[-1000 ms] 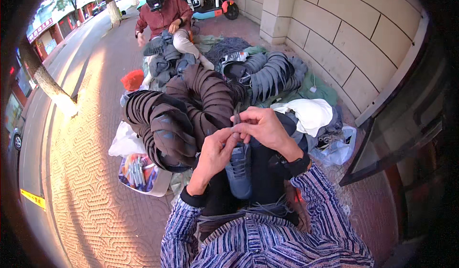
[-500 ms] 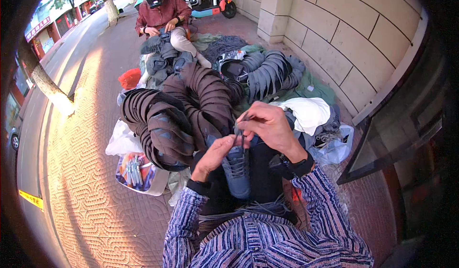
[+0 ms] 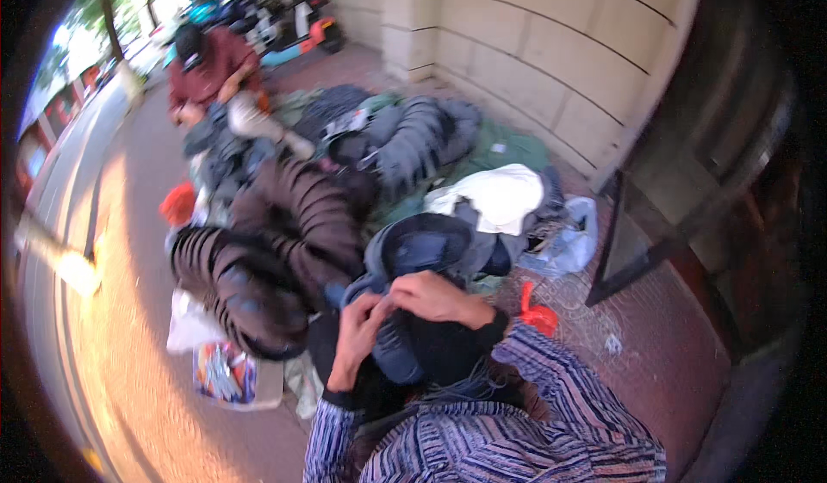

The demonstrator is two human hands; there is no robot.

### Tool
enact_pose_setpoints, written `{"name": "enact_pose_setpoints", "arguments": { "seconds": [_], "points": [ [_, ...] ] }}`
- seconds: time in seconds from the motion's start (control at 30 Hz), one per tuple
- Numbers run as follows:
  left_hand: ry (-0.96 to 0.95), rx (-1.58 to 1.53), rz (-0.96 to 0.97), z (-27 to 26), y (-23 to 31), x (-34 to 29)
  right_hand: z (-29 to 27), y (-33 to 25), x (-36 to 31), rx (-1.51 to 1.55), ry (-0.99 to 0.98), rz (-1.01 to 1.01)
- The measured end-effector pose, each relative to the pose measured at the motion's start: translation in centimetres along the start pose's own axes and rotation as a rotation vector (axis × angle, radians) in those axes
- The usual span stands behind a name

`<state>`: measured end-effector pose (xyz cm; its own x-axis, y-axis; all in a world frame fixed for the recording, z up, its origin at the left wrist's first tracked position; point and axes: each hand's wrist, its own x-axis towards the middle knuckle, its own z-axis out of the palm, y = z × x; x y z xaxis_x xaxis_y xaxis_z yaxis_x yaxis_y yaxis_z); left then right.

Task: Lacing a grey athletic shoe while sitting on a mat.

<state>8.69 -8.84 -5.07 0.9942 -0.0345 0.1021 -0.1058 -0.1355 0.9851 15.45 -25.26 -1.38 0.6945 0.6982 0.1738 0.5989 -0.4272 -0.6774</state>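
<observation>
Left hand and right hand, fingers pinched closed on dark blue padded garment, lower centre of frame. Risk: grip slipping on smooth fabric, dropping garment onto brick pavement.

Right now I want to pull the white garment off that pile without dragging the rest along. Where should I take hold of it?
Probably by the near left edge of the white garment, coming from above. It lies loose and crumpled on top of the dark clothes, so that edge seems free; its right side tucks against the bluish bag.
</observation>
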Motion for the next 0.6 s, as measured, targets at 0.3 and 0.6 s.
{"name": "enact_pose_setpoints", "arguments": {
  "seconds": [0.3,0.6],
  "points": [
    [0.160,-0.532,-0.075,2.5,-0.7,0.9,3.2,-0.4,-1.5,1.925,0.152,0.161],
    [0.173,-0.553,-0.085,2.3,-3.0,1.0,5.9,1.5,-0.8,0.220,0.363,0.004]
  ]
}}
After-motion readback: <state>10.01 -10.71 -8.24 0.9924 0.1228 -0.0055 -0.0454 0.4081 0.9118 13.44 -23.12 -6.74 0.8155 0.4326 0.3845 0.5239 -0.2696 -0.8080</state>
